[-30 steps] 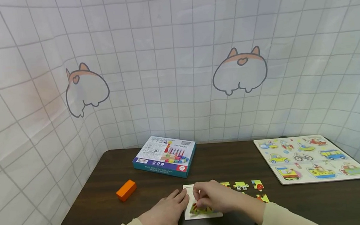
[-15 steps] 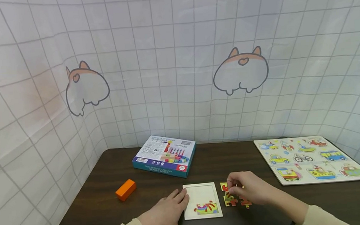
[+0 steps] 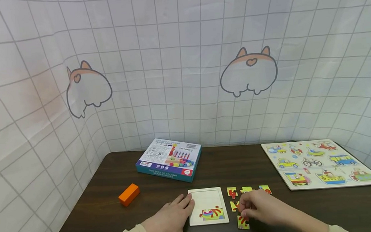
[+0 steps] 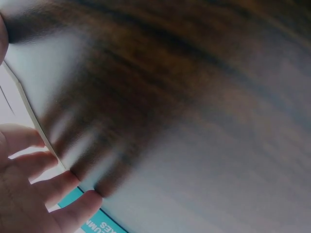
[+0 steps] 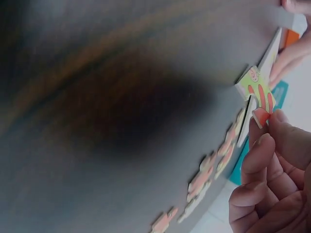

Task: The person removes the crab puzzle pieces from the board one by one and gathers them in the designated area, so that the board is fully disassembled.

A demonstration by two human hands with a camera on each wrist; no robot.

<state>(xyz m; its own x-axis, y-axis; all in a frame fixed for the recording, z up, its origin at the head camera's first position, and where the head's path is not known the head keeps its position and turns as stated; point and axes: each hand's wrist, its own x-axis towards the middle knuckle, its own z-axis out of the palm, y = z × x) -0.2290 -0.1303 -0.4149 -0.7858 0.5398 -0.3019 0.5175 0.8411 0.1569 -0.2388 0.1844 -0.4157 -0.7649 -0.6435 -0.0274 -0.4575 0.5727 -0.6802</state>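
My right hand [image 3: 259,207] pinches a yellow-green jigsaw piece with red stripes [image 5: 257,90] between thumb and fingertip. In the head view that piece is just right of the white puzzle tray [image 3: 207,196], low over the dark table. Joined jigsaw pieces [image 3: 212,214] lie in the tray's lower right part, forming a colourful strip. With fingers stretched out, my left hand [image 3: 171,219] rests at the tray's left edge, its fingertips touching the rim. Several loose jigsaw pieces [image 3: 232,192] lie right of the tray, some partly hidden behind my right hand.
A teal and white box [image 3: 169,161] lies behind the tray. An orange block [image 3: 129,194] sits to the left. At the back right lies a board with vehicle pictures [image 3: 321,167]. A white checked curtain [image 3: 182,76] hangs behind the dark table [image 3: 92,208].
My right hand has moved from over the tray to the loose pieces on the right and now pinches one of them. The left hand stays at the tray's edge.
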